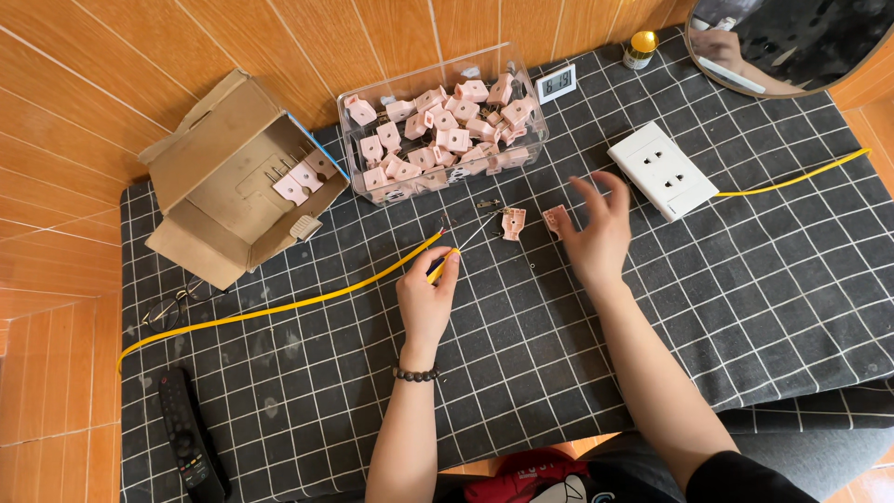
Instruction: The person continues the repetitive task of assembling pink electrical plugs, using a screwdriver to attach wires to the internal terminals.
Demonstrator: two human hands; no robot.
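Observation:
My left hand (pixel 427 293) grips a small yellow-handled screwdriver (pixel 443 264) whose thin shaft points up and right toward a pink plug part (pixel 513 223) lying on the cloth. My right hand (pixel 596 233) hovers with fingers spread, fingertips beside a second small pink piece (pixel 555 218). A yellow cable (pixel 307 300) runs from the left edge to bare wire ends near the screwdriver tip. Tiny screws lie loose around the pink parts.
A clear plastic box (pixel 445 132) full of pink plug parts stands at the back. An open cardboard box (pixel 233 177) lies on its side at left. A white socket block (pixel 662 170), small clock (pixel 556 84), remote control (pixel 191 438), glasses (pixel 172 305) and round mirror (pixel 792 42) surround the checked cloth.

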